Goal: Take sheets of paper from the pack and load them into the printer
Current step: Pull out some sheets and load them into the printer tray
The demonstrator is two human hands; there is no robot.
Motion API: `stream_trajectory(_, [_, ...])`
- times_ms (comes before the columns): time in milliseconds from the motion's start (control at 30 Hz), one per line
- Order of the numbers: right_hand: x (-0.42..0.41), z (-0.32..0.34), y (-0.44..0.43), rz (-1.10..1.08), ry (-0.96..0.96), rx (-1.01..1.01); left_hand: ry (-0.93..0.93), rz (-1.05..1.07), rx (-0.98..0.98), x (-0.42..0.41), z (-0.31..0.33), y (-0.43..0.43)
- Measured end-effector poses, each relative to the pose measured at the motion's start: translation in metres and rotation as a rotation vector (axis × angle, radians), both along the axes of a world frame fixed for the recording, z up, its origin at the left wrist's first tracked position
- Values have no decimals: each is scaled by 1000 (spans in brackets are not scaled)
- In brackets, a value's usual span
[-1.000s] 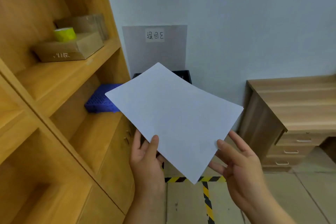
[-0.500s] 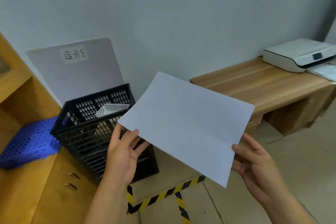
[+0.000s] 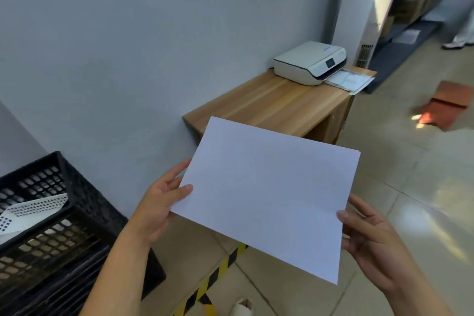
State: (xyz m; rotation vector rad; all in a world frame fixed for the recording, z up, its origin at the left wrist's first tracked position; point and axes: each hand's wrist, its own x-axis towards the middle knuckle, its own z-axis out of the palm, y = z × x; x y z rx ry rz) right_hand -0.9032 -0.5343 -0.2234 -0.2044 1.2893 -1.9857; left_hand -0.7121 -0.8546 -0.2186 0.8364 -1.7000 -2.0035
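A thin stack of white paper sheets (image 3: 266, 192) is held flat in front of me. My left hand (image 3: 161, 202) grips its left edge, thumb on top. My right hand (image 3: 369, 241) holds the right edge, thumb on top and fingers underneath. The white printer (image 3: 309, 61) stands at the far end of a wooden desk (image 3: 269, 102) against the wall, well beyond the sheets. Its paper tray (image 3: 350, 81) sticks out at the front with white sheets on it. The paper pack is not in view.
A black plastic crate (image 3: 59, 226) holding a white perforated tray stands at lower left. Yellow-black tape (image 3: 213, 279) marks the tiled floor. A red-brown flat object (image 3: 446, 102) lies on the floor at right. A person's feet (image 3: 459, 43) show far right.
The view has swung right, away from the wooden shelves. The printer and desk now sit nearer the middle. Both hands still hold the sheets, which have levelled out.
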Motion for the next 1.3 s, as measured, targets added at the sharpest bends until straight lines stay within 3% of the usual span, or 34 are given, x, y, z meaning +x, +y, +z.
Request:
stream_trajectory(300, [-52,24,-71,-102,7,7,97,-149,148,-93,-42,-81])
stream_trajectory(567, [-78,20,-106,-300,-100,-45,79,-360,306,-193,-79,-121])
stream_trajectory(833, [-141,4,-94,-434,-209,-138,40,-535,264,-297,-83,-115])
stream_trajectory(1133, [-291,-8,-80,-440,-368,-280,-21,-528,167,-445,-63,-101])
stream_trajectory(1300, [-372,-5,-66,-432,-218,-221,-54,-482,96,-523,-51,-90])
